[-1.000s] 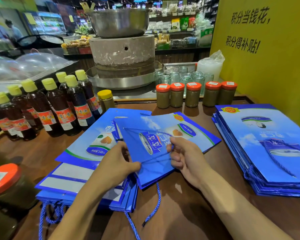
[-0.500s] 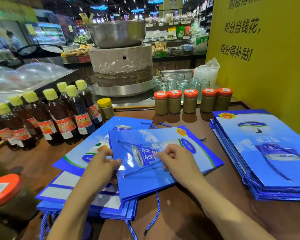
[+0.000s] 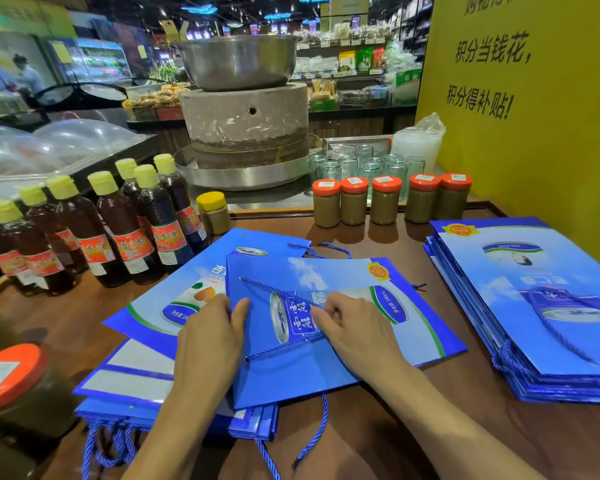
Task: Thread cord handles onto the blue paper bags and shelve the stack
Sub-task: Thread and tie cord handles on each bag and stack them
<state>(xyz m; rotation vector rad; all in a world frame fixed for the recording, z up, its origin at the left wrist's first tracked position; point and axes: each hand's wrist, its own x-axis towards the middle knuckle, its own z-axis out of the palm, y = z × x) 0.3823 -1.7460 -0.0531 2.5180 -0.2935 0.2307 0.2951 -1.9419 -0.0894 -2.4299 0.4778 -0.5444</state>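
Our left hand (image 3: pixel 215 337) grips the bag (image 3: pixel 291 382) by its edge at centre, thumb on top; our right hand (image 3: pixel 355 329) pinches the cord (image 3: pixel 278 348). We should pull it snug and even, then add the bag to the stack (image 3: pixel 541 341) at three o'clock.

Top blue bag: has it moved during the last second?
Yes. The top blue bag has shifted toward the person, away from the row of orange-lidded jars, and lies flatter.

The brown counter (image 3: pixel 413 431) carries a pile of blue bags (image 3: pixel 129 386) mid-counter, a bag stack (image 3: pixel 551 344) at the right edge, bottles (image 3: pixel 125 233) left, and jars (image 3: pixel 385 202) along the far edge.
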